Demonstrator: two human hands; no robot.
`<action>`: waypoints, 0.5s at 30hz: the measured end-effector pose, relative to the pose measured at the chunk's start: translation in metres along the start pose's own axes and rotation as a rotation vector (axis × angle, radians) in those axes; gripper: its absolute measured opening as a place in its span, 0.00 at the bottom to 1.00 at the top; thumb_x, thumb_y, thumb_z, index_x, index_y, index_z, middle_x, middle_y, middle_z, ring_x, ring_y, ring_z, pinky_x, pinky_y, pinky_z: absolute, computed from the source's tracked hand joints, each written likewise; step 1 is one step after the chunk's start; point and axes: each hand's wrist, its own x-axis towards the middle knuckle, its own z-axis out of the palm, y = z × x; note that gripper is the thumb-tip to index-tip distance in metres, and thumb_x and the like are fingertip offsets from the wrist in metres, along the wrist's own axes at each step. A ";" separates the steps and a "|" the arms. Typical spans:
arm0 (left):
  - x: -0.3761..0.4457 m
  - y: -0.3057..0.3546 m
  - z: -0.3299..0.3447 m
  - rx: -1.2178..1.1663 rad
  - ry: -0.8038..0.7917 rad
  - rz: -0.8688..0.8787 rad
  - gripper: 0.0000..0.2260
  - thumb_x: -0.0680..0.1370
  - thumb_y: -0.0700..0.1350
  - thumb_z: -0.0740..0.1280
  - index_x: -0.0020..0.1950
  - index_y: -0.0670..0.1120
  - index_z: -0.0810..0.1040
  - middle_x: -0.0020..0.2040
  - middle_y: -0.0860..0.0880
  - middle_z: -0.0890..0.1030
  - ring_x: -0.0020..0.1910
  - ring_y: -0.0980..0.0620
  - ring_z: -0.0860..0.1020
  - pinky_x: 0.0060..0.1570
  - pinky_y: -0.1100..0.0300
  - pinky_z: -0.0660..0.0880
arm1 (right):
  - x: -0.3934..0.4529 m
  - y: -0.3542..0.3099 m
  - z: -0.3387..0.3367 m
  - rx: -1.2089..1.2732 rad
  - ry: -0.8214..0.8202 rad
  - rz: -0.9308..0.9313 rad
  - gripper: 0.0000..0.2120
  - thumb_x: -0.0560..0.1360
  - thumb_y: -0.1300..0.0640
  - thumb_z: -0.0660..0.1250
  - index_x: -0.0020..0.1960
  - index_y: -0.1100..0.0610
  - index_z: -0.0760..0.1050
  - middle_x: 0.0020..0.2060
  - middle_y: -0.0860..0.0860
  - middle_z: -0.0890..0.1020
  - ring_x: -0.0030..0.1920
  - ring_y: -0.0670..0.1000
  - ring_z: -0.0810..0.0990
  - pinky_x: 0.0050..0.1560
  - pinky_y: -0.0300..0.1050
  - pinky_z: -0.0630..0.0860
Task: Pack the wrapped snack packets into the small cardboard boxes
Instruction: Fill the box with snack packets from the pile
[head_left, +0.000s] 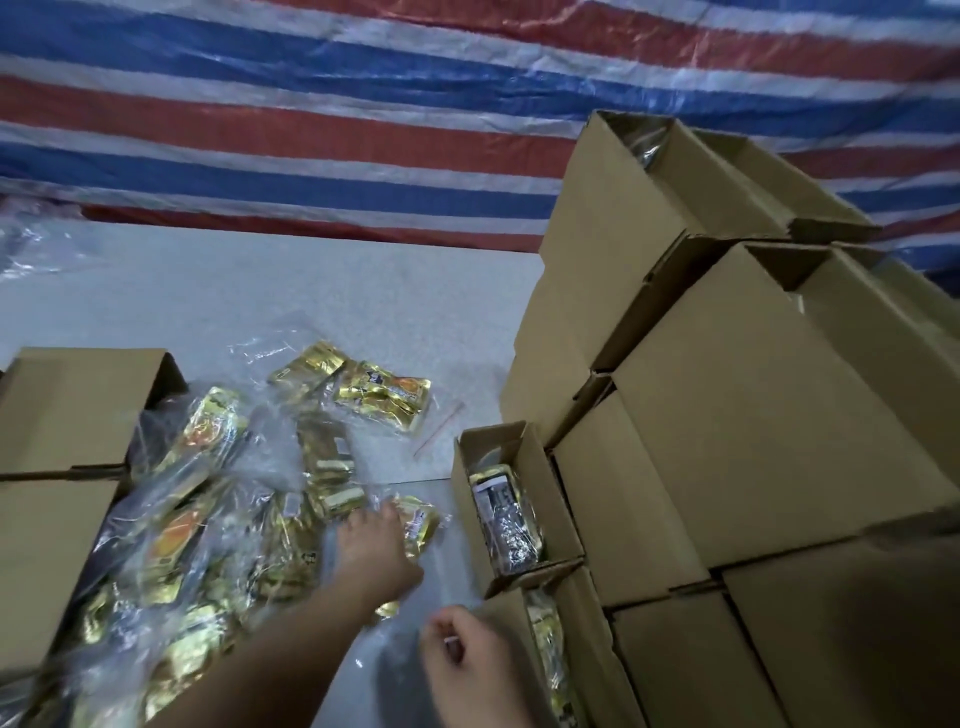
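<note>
Tarpaulin (311, 104) striped red, white and blue backs our grey floor (260, 291); left hand (376, 551) presses a gold packet (418, 525), right hand (467, 660) pinches clear wrap (405, 623).

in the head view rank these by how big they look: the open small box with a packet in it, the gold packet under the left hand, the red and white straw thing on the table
1. The open small box, clearly the largest.
2. The gold packet that the left hand touches; part of it is hidden.
3. The thin red and white strip, smallest by area, though about as long as the packet looks.
</note>
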 end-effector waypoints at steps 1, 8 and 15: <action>-0.016 -0.008 -0.006 -0.086 -0.012 -0.008 0.43 0.67 0.60 0.69 0.75 0.43 0.56 0.70 0.42 0.69 0.70 0.42 0.67 0.67 0.50 0.68 | -0.005 -0.002 0.002 0.037 -0.010 0.022 0.04 0.79 0.57 0.65 0.50 0.51 0.79 0.38 0.44 0.77 0.34 0.34 0.74 0.40 0.25 0.68; -0.127 -0.030 -0.073 -0.796 0.153 0.223 0.36 0.65 0.58 0.75 0.67 0.45 0.69 0.59 0.53 0.78 0.51 0.60 0.77 0.54 0.62 0.76 | -0.011 -0.026 -0.001 0.517 0.024 0.126 0.18 0.79 0.47 0.67 0.65 0.53 0.72 0.56 0.49 0.80 0.56 0.47 0.79 0.56 0.39 0.75; -0.243 -0.045 -0.108 -0.909 0.188 0.438 0.25 0.74 0.50 0.71 0.70 0.48 0.70 0.57 0.60 0.77 0.57 0.62 0.78 0.54 0.75 0.72 | -0.053 -0.050 0.005 1.078 -0.302 0.053 0.20 0.68 0.40 0.70 0.53 0.52 0.85 0.48 0.52 0.86 0.48 0.49 0.85 0.44 0.42 0.82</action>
